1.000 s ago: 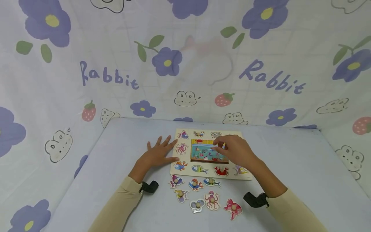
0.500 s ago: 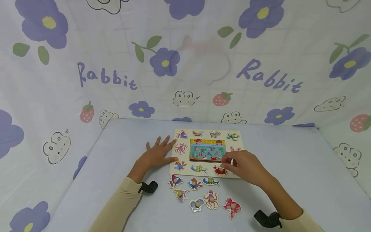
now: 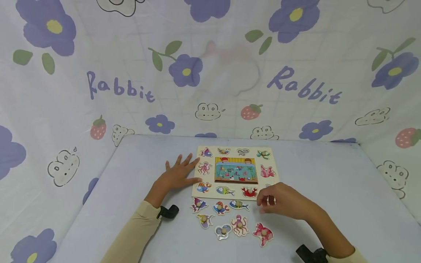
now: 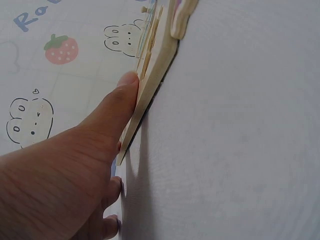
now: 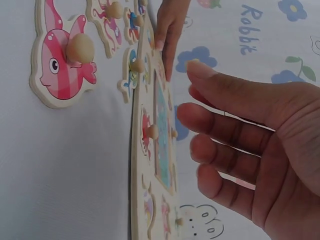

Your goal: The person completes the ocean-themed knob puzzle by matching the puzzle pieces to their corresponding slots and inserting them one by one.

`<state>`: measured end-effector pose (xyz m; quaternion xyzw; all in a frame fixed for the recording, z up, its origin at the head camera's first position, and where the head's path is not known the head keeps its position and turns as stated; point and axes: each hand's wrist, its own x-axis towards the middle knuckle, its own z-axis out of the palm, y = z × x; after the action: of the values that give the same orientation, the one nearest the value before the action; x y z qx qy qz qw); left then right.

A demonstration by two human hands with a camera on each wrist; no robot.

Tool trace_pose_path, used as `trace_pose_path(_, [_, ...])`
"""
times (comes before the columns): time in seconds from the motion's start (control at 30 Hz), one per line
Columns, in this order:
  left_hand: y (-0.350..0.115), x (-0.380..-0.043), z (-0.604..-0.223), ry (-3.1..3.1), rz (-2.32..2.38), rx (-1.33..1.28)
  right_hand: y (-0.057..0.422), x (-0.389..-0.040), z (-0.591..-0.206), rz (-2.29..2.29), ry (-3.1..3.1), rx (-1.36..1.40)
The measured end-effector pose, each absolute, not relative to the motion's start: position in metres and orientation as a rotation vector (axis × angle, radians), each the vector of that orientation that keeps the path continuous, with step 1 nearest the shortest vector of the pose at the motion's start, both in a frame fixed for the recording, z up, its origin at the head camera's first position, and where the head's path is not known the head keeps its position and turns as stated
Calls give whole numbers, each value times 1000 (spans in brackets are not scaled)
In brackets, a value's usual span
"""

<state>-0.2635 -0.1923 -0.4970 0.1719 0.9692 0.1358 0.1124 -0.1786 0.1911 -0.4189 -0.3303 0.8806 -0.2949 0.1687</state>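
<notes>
My left hand (image 3: 175, 177) lies with spread fingers at the left edge of a wooden puzzle board (image 3: 263, 162). In the left wrist view its thumb (image 4: 117, 97) touches the board's edge. Near the board's front right corner hovers my right hand (image 3: 286, 201), its fingers loosely bent and apart, holding nothing in the right wrist view. A knobbed crab piece (image 3: 250, 192) sits in the board's front row, just left of that hand. A loose pink fish piece (image 3: 263, 233) lies in front of it. The right hand hides the board's front right corner.
Several loose knobbed pieces lie in front of the board, among them an octopus (image 3: 239, 226), a grey piece (image 3: 223, 231) and a yellow fish (image 3: 204, 221). A printed curtain (image 3: 177, 120) stands behind the white table (image 3: 148, 153).
My right hand has drawn back from over the board toward its front right corner, uncovering the turtle and pink fish places at the right. The left hand stays where it was.
</notes>
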Motion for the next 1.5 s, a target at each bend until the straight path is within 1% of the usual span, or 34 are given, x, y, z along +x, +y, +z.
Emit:
trace_pose_path(0.43, [-192,-263,-500,2841,407,510,191,-168,-435,-817,2225,-904])
trace_pose_path(0.87, [-191,-264,-498,2840,395,513,192,-167,-448,-826,2158,-859])
trace_pose_path(1.5, [-192,-265,-497,2831,404,493,188,-167,-445,-767,2191,-893])
